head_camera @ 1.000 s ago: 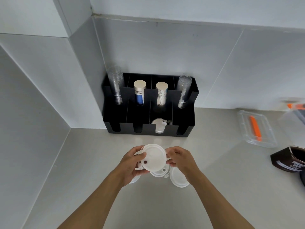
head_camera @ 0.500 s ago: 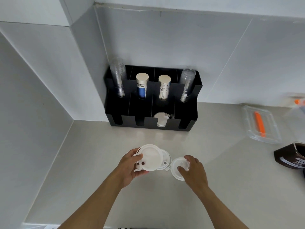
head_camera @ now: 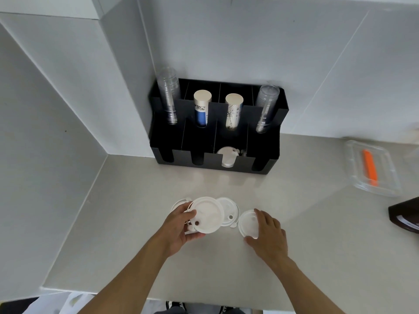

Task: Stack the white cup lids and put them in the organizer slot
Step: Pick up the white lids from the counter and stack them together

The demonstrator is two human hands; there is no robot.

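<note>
We see the pale grey desk [head_camera: 140, 223] running into a tiled corner, and against the back wall stands the black plastic organizer with slotted compartments [head_camera: 267, 159]. Its rear row holds two stacks of clear plastic cups [head_camera: 169, 98] at the ends and two stacks of paper cups [head_camera: 201, 107] between them. One front slot — the third from the left — already holds a few white lids [head_camera: 227, 156]. Well off to the right lies a clear plastic box with an orange item inside [head_camera: 371, 168].

Nearer to us, our left hand [head_camera: 179, 230] grips a round white plastic cup lid [head_camera: 207, 215], thumb on top and fingers closed beneath. Just beside it, another white lid with a sip hole [head_camera: 229, 211] rests flat on the desk. Our right hand [head_camera: 269, 236] pinches a third white lid [head_camera: 248, 224] at its edge — fingers over the far rim, thumb at the near rim.
</note>
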